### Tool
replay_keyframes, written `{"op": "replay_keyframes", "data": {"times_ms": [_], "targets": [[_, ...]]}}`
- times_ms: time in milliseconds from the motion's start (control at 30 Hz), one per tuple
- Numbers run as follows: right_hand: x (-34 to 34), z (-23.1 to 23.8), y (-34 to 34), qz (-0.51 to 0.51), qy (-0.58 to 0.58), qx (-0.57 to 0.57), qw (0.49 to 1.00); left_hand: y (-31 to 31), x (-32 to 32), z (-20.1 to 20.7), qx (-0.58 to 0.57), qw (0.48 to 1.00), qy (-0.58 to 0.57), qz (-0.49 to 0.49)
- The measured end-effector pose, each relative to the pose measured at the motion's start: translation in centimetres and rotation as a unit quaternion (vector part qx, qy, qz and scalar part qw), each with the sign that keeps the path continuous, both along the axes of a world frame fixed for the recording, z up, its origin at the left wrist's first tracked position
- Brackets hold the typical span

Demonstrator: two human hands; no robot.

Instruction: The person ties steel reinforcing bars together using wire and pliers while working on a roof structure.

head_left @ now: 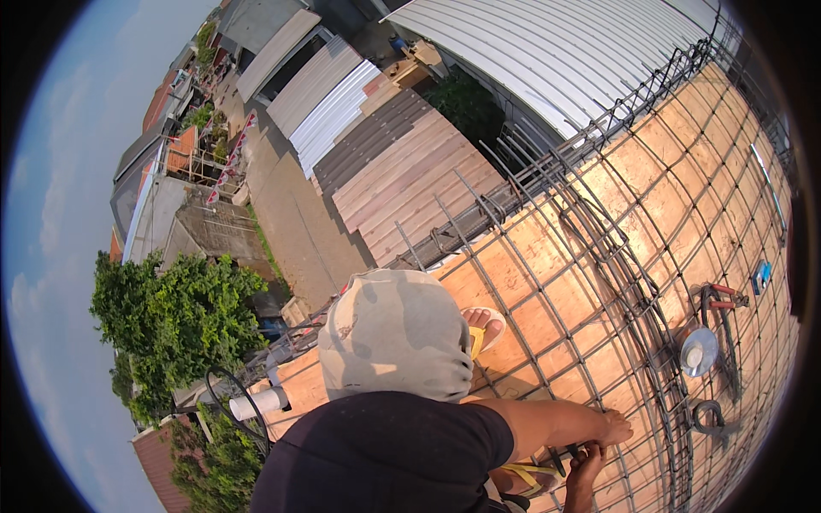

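A: So which step are we on? Looks to us like handwork on the mesh [634,329], probably at one crossing.

B: Same read here. It's spread out over the plywood [492,274], and we're leaning in low at the near part, just beside our yellow-strapped sandal [532,471].

A: What's the grip doing?

B: Left grip [615,427] and right grip [587,464] are right up against each other, fingers curled in. Can't tell if either's clamped on anything, the insides are hidden.

A: Next move calls for what, then?

B: We'd say both grips close in at that one spot, plus careful footing, since the mesh looks like an easy trip. Just our judgement tho.

A: And the red-handled pliers [727,297]?

B: Off to our right, well apart from both grips, near the round dish [699,351].
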State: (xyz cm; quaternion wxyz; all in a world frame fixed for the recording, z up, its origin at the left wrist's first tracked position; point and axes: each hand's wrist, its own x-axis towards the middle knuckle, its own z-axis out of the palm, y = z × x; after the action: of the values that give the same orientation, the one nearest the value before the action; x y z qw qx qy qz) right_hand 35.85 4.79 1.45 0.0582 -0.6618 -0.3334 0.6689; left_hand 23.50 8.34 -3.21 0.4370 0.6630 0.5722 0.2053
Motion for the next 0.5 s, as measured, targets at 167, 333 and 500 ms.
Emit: {"op": "replay_keyframes", "data": {"times_ms": [167, 333, 500], "targets": [[-0.9, 0.4, -0.3, -0.021, 0.004, -0.018, 1.000, 0.2, 1.0, -1.6, 0.018, 0.999, 0.024, 0.019], [-0.7, -0.6, -0.9, -0.038, -0.025, -0.002, 0.999, 0.1, 0.1, -0.9, 0.017, 0.999, 0.019, -0.021], [-0.6, -0.8, -0.7, -0.031, -0.033, -0.010, 0.999, 0.0, 0.8, -2.0, 0.038, 0.999, 0.020, -0.003]]}}
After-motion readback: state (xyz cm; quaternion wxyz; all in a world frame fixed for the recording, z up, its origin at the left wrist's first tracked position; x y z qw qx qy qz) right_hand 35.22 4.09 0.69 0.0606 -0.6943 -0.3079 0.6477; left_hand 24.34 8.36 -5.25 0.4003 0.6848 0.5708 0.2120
